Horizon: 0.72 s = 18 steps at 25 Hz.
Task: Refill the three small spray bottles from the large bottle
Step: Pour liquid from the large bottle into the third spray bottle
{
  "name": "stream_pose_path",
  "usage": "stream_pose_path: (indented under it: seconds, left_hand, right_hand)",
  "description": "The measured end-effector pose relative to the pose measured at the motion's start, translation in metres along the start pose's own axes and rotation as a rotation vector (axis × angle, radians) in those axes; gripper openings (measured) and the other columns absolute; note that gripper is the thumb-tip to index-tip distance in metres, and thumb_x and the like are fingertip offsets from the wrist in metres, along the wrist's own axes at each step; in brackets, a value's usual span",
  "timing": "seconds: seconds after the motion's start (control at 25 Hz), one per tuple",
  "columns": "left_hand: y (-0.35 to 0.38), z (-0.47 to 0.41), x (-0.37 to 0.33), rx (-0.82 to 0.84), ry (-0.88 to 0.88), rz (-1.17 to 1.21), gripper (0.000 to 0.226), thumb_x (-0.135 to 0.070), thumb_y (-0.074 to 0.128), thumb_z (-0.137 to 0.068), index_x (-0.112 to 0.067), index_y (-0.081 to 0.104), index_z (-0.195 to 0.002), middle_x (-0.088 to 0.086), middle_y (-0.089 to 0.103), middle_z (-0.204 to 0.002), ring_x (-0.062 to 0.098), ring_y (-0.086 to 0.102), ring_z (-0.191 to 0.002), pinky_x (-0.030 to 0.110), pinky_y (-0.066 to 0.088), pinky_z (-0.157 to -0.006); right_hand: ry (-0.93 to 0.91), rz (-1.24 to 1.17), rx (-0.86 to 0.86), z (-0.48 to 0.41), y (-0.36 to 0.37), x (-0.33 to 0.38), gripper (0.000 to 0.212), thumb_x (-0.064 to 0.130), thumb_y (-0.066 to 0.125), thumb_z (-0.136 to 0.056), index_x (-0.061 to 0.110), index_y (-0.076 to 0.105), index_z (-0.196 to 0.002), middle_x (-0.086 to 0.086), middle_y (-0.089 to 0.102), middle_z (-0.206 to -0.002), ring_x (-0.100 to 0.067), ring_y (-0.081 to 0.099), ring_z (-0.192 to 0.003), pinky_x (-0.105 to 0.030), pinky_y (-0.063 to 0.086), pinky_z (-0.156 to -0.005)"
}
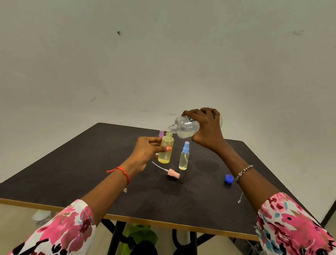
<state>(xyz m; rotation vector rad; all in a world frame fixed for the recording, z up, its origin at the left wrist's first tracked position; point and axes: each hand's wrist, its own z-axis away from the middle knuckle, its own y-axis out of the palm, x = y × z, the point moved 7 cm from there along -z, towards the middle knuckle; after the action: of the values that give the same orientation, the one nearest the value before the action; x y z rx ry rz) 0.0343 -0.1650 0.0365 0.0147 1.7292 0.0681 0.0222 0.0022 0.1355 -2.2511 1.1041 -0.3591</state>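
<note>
large clear plastic bottle (185, 126), gripped by my right hand (208, 128) at frame centre, tips its mouth just over the small yellow open bottle (166, 147) my left hand (147, 151) clasps. pouring step, i judge; next needs a steady tilt, then refitting the pink spray head (173, 173).

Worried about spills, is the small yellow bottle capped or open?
Open. The small yellow plastic bottle shows a bare threaded neck; a pink spray cap lies on the dark table.

The person wears floral sleeves (72, 226), a red thread (123, 172) and a bracelet (243, 172)
</note>
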Motion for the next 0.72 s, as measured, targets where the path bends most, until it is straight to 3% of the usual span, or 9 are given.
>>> stream_pose_path:
  seconds: [0.2,0.52,0.72]
  left_hand:
    - [-0.001,0.001,0.000,-0.002,-0.004,-0.001,0.028,0.000,0.074,-0.067,-0.018,0.064,-0.086,-0.005,0.068,-0.081,0.002,0.066,-0.069,0.017,0.052,-0.049]
    - [-0.001,0.001,0.002,-0.005,-0.011,-0.005,0.038,0.000,0.074,-0.067,-0.009,0.063,-0.102,-0.003,0.068,-0.085,0.005,0.065,-0.075,0.017,0.053,-0.050]
    - [-0.001,-0.001,0.004,-0.007,-0.011,-0.013,0.042,-0.002,0.075,-0.067,-0.009,0.063,-0.106,0.000,0.068,-0.091,0.011,0.066,-0.083,0.022,0.053,-0.060]
  right_hand:
    - [-0.002,-0.006,-0.003,0.000,0.001,0.000,0.057,0.009,0.070,-0.059,0.027,0.059,-0.112,0.006,0.067,-0.105,-0.024,0.052,-0.100,-0.040,0.022,-0.095]
    - [0.009,-0.009,0.008,0.000,0.004,-0.002,0.055,0.012,0.071,-0.060,0.027,0.059,-0.112,0.007,0.066,-0.107,-0.023,0.051,-0.101,-0.038,0.021,-0.095]
    - [0.097,-0.098,0.058,0.005,0.011,-0.007,0.064,0.012,0.074,-0.059,0.024,0.055,-0.118,0.003,0.063,-0.111,-0.023,0.050,-0.102,-0.034,0.021,-0.090]
